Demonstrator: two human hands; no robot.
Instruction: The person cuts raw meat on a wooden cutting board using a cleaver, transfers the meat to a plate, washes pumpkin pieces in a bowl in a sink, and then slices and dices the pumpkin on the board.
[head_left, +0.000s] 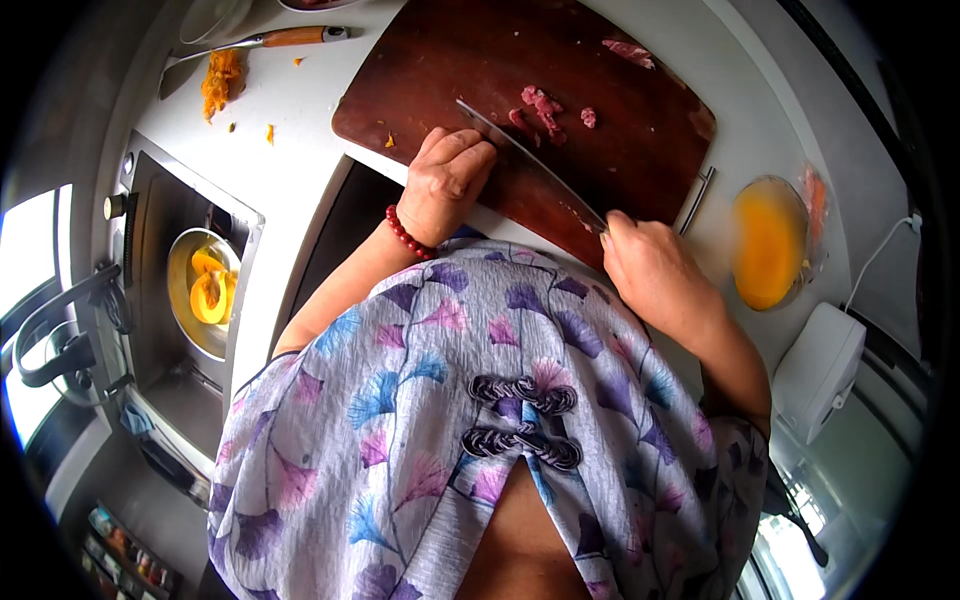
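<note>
My right hand (651, 262) is closed around the handle end of a kitchen knife (536, 165), whose long blade slants up to the left over a dark red-brown cutting board (450, 60). My left hand (450, 176), with a red bead bracelet at the wrist, has its fingers curled by the blade near its far end; whether anything lies under them is hidden. Small pieces of raw meat (543, 109) lie on the board just beyond the blade. Another strip of meat (628, 52) is near the board's far right edge.
Left of the board, a wooden-handled utensil (292, 36) lies beside orange pumpkin pulp (219, 82). The sink (161, 202) holds a metal bowl (178, 281) with cut pumpkin (206, 292). To the right are an orange-yellow piece (769, 247), probably pumpkin, and a white appliance (819, 367).
</note>
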